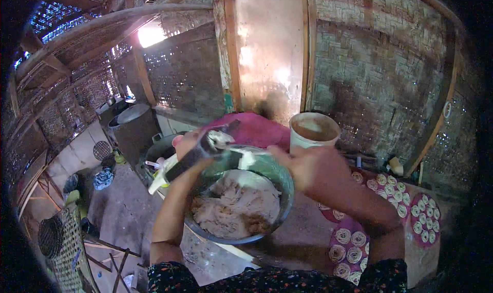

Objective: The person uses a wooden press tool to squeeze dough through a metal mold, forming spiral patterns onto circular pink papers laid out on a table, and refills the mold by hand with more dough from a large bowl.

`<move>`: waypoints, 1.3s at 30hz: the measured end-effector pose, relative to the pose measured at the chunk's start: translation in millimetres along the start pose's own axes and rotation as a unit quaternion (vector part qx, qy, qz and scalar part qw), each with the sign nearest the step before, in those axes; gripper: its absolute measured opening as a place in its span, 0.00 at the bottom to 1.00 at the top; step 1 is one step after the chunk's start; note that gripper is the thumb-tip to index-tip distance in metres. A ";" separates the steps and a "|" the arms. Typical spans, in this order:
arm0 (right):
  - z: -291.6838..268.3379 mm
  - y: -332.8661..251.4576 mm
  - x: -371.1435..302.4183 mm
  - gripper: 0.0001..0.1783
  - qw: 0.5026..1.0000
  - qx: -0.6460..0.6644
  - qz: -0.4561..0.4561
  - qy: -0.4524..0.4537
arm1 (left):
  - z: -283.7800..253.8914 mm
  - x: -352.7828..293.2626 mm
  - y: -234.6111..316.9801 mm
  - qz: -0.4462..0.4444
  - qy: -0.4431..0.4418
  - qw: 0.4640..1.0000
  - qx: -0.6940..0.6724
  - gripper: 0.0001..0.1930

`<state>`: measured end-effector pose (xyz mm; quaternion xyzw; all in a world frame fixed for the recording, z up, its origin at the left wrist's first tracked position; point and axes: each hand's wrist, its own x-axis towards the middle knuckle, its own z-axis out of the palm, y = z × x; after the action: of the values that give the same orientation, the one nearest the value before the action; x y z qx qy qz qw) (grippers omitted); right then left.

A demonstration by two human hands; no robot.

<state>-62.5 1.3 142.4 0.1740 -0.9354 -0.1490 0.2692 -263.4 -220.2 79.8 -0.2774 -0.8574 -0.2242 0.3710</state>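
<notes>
A metal basin [288, 205] in front of me holds a mass of pale brownish dough [233, 203] with a darker patch at its near right. My left hand [189, 142] is closed around a dark, long tool with a hollow end [200, 152], tilted over the basin's far left rim; whitish dough [220, 138] sits in its upper opening. My right hand [307, 168], smeared by motion, is curled above the basin's right rim. A blurred white piece [248, 159] lies just beyond its fingertips, over the basin; its kind is hard to make out.
Behind the basin stand a pink-red covered surface [257, 128] and a white bucket [314, 131]. Red round trays [345, 239] with several pale coiled dough rounds lie on the right. Large dark pots [134, 126] stand far left; a woven rack [61, 249] is nearer left.
</notes>
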 end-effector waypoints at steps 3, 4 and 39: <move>2.0 7.0 2.7 0.23 0.998 0.012 0.040 0.037 | -0.8 -1.0 -17.8 0.023 0.058 0.997 0.037 0.17; 5.7 8.5 4.7 0.22 0.995 0.007 0.052 0.079 | -2.1 1.7 -15.6 0.022 0.058 0.997 0.037 0.17; 233.1 -8.3 -56.6 0.18 0.949 0.224 0.051 -0.216 | -27.9 35.8 -39.6 0.026 0.101 0.987 -0.120 0.13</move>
<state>-145.0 60.0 -75.2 0.1459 -0.9881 0.0443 0.0218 -295.0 -255.1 117.4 -0.3177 -0.7748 -0.3430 0.4256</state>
